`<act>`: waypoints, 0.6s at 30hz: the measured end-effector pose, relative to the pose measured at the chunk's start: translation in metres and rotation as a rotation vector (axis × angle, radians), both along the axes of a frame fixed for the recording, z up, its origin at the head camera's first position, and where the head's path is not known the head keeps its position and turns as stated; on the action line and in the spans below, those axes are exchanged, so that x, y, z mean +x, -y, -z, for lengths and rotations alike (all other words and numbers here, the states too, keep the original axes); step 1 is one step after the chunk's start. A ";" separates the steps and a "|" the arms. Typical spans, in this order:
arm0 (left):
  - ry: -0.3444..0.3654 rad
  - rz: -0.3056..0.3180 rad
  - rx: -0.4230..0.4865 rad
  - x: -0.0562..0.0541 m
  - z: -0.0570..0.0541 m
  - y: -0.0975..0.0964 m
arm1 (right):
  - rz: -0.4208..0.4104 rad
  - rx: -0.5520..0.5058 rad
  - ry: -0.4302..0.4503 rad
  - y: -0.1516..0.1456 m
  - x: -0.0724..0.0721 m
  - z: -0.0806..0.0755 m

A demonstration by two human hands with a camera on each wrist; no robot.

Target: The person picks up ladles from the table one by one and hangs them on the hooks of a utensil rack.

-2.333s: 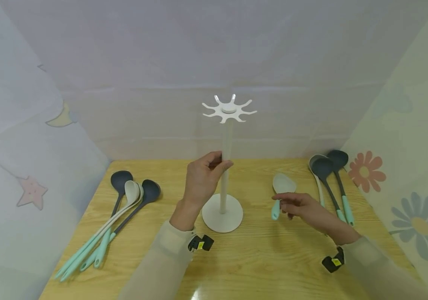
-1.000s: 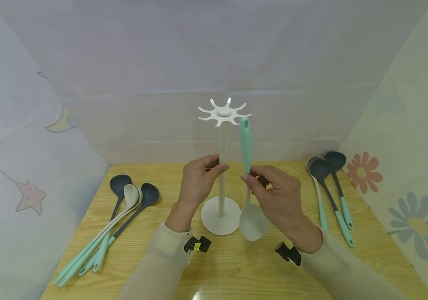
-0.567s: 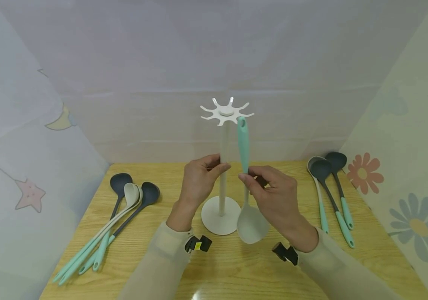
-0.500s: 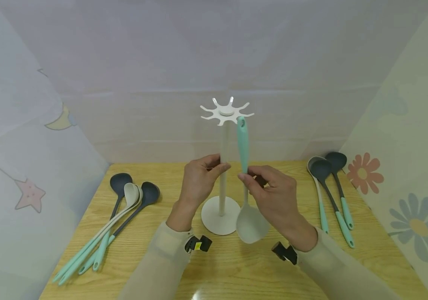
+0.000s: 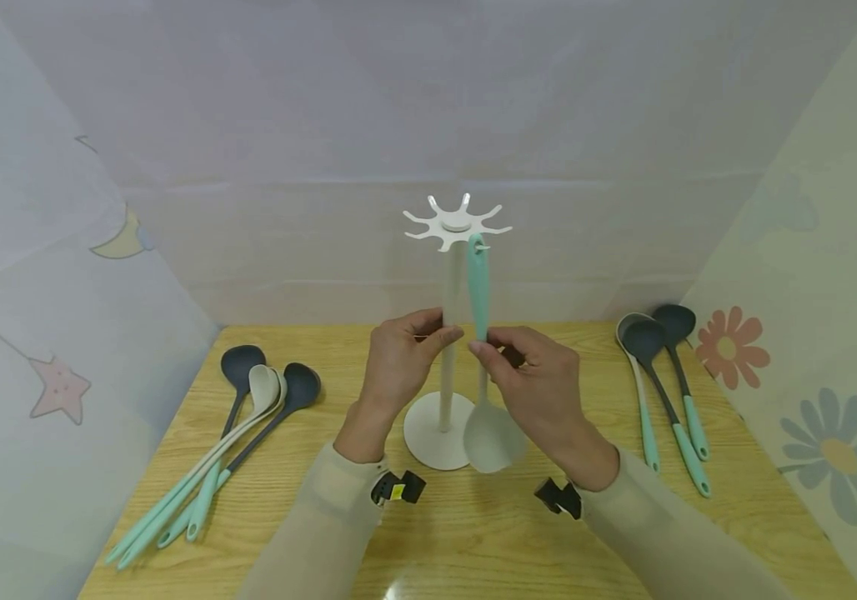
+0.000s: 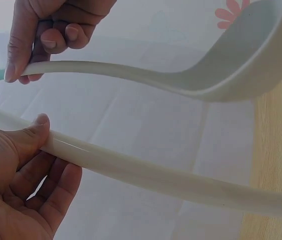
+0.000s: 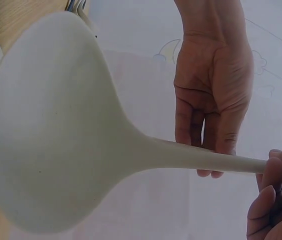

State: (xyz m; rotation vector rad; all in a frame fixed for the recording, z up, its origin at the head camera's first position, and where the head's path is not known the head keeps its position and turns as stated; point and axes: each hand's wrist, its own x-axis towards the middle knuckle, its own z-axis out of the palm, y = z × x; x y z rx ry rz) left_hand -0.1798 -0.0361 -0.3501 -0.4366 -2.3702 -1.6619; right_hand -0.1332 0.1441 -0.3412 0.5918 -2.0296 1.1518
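Observation:
A white utensil stand point(image 5: 447, 375) rises from a round base, its top a ring of several hooks point(image 5: 456, 222). My left hand point(image 5: 402, 358) holds the pole between thumb and fingers at mid-height. On the right, my right hand point(image 5: 537, 379) pinches a cream ladle point(image 5: 494, 437) where its mint handle point(image 5: 478, 287) meets the neck. The ladle hangs bowl down, close in front of the base. A hook's tip shows in the hole at the handle's end. In the right wrist view the broad ladle bowl point(image 7: 56, 125) fills the left side.
On the wooden table point(image 5: 458, 550), several dark and cream ladles and spoons point(image 5: 248, 425) lie crossed at the left. More ladles point(image 5: 657, 367) lie at the right edge. A pale cloth backdrop point(image 5: 308, 250) stands behind, with patterned side walls.
My right hand has lifted the ladle from the table, turned it handle up and brought it left to the stand, its hole now at a hook. My left hand keeps holding the pole.

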 end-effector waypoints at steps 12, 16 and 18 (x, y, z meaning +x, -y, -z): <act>-0.011 0.012 0.009 -0.001 0.000 0.000 | 0.007 -0.011 0.010 0.007 -0.010 0.003; -0.019 0.009 0.001 -0.001 0.000 0.000 | 0.001 -0.024 0.028 0.009 -0.011 0.004; -0.022 0.005 0.001 -0.001 0.000 0.000 | 0.001 -0.024 0.036 0.009 -0.011 0.004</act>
